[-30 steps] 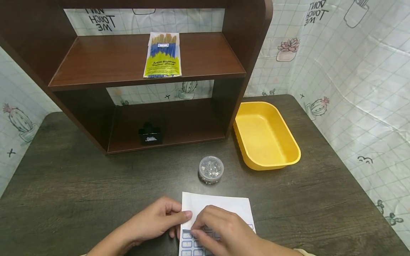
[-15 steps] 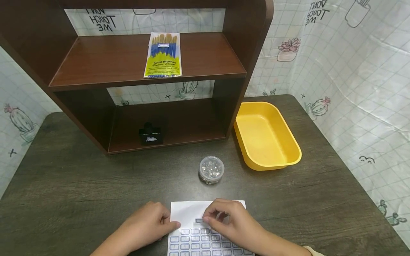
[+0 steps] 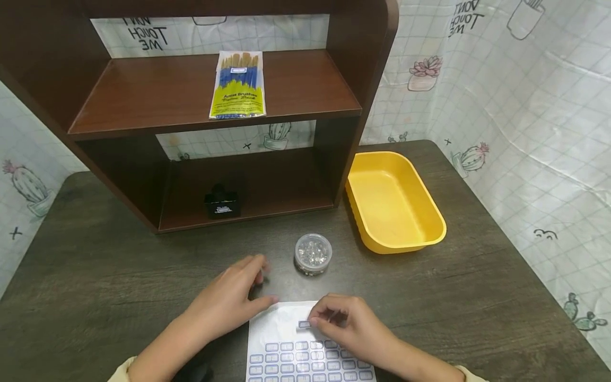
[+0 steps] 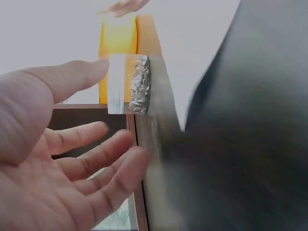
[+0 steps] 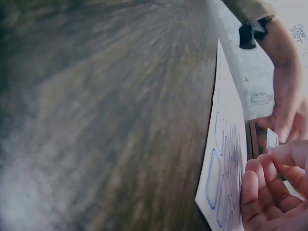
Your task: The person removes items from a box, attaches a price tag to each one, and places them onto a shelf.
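My right hand (image 3: 350, 323) pinches a small blue-bordered sticker label (image 3: 304, 324) between thumb and index finger, over the upper part of a white sticker sheet (image 3: 272, 321). In the right wrist view the label (image 5: 272, 138) juts out from the fingertips. Rows of similar blue-outlined labels cover the sheet's lower part. My left hand (image 3: 231, 297) hovers left of the sheet's top edge, fingers spread and holding nothing. Just beyond it stands a round clear jar (image 3: 313, 253) with a lid and shiny silvery pieces inside, seen side-on beyond the left fingers as a jar (image 4: 115, 84).
A yellow tray (image 3: 396, 201) stands at the right beside a dark wooden shelf (image 3: 305, 114). The upper shelf bears a pack of artist brushes (image 3: 237, 85) with a label on it; the lower one holds a small black box (image 3: 223, 204). Patterned cloth hangs around the table.
My right hand has peeled a label and lifted it from the rows. My left hand has let go of the sheet's edge and moved forward toward the jar, fingers opening. The sheet has shifted left.
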{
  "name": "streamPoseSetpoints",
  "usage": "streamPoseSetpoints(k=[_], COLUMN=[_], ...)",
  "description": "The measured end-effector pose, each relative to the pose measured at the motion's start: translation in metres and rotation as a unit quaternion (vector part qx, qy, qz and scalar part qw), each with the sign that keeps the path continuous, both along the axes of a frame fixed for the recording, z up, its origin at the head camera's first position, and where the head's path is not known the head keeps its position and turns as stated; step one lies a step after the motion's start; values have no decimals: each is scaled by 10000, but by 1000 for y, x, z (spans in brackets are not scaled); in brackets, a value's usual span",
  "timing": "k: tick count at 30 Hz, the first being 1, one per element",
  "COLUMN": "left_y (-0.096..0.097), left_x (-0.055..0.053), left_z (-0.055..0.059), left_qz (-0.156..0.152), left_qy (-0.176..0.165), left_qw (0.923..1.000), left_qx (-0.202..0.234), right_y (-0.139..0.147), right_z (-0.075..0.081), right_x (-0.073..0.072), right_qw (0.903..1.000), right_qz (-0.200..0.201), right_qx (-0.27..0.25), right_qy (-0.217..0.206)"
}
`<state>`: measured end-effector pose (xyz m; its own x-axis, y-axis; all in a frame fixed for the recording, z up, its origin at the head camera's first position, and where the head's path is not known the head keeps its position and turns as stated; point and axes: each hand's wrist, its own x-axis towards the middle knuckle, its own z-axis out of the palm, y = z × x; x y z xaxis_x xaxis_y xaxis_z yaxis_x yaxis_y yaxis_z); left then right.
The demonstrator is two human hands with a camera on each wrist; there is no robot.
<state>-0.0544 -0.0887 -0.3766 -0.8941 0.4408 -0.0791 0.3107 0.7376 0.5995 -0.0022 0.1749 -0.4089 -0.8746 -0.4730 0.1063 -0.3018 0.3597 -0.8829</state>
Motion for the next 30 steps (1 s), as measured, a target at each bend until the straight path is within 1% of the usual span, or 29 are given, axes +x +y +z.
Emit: streamPoseSetpoints(k=[1,3,6,8,11,14,18,22,27,30], left_y=[3,11,22,28,36,43,48,50,51,51], left_x=[-5,-14,-26,-34,-44,-51,-57,-60,-62,-62], left_z=[0,-1,-4,-7,-11,-14,-17,-19,-18,-17], left_qz=[-70,-178,-415,-575,-769,-888,-981,-1030,-1066,-1083], left_qy=[34,-14,-92,-63,58,76,17,-64,-145,-171], left_qw=[10000,9997,9985,9971,9949,9930,9917,9914,9905,9899], left_qx=[59,150,354,489,643,773,832,808,853,894], right_y=[0,1,1,1,2,3,3,5,13,18], right_z=[0,-1,-3,-4,-5,-6,-4,6,21,24], right_x=[0,0,-1,-1,-2,-2,-3,-7,-21,-33], right_qw=[10000,10000,9999,9998,9996,9996,9995,9993,9973,9943], right_qz=[9,51,126,170,212,240,308,284,-99,-265], right_qx=[3,-3,-44,-78,-103,-98,-26,209,612,867], right_qy=[-34,-31,-32,-76,-138,-81,62,107,393,556])
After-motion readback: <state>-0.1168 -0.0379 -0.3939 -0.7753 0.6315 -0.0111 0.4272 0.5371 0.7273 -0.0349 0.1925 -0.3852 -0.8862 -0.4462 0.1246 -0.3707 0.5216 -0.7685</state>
